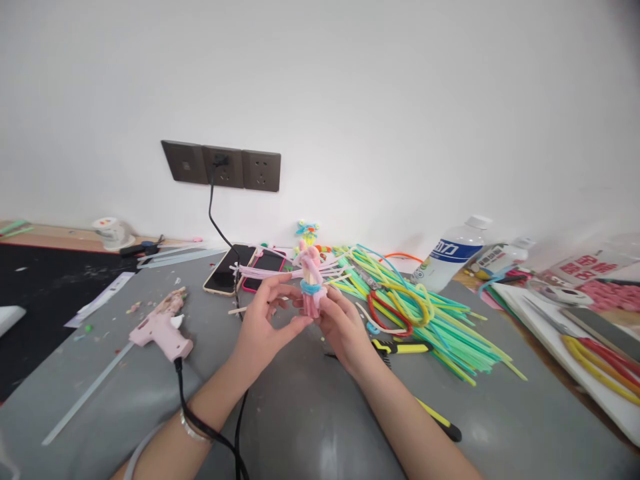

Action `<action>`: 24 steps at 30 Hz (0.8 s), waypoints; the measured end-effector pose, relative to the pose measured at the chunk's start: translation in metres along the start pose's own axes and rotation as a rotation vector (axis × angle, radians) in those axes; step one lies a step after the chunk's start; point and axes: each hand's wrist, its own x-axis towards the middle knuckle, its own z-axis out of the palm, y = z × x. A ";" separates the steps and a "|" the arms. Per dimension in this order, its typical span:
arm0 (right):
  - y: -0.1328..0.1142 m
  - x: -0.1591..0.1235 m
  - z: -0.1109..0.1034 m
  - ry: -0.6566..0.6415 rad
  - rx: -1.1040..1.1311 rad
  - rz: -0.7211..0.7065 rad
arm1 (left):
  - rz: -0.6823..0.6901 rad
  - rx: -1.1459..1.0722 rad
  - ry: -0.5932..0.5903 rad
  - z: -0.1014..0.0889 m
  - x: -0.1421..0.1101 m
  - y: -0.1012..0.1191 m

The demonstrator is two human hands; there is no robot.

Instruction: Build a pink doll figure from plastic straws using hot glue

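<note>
A small pink pipe-cleaner figure (311, 283) with round ears and a light blue band around its middle is held upright above the table. My right hand (345, 327) grips its lower right side between thumb and fingers. From the other side, my left hand (270, 320) reaches it with a curved grip, its thumb at the figure's base and its fingertips against the left side. Part of those fingertips is hidden by the figure. Pale pink pipe cleaners (265, 272) lie just behind the hands.
A pink hot glue gun (163, 330) lies left, its black cord passing by my left arm. Two phones (223, 273) lie behind. Right are green and yellow pipe cleaners (450, 333), yellow-black pliers (407, 347), a water bottle (453, 253) and scissors (595, 353). Sockets (223, 165) are on the wall.
</note>
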 end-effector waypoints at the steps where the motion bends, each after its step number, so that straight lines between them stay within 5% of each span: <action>1: 0.000 0.000 0.000 -0.005 0.025 0.019 | 0.015 0.068 -0.011 -0.001 -0.001 -0.001; 11: -0.001 -0.002 0.007 -0.087 0.091 0.133 | 0.229 0.398 0.020 -0.005 -0.001 0.000; 24: -0.003 -0.005 0.006 -0.126 0.066 0.145 | 0.270 0.384 -0.006 -0.004 -0.002 -0.001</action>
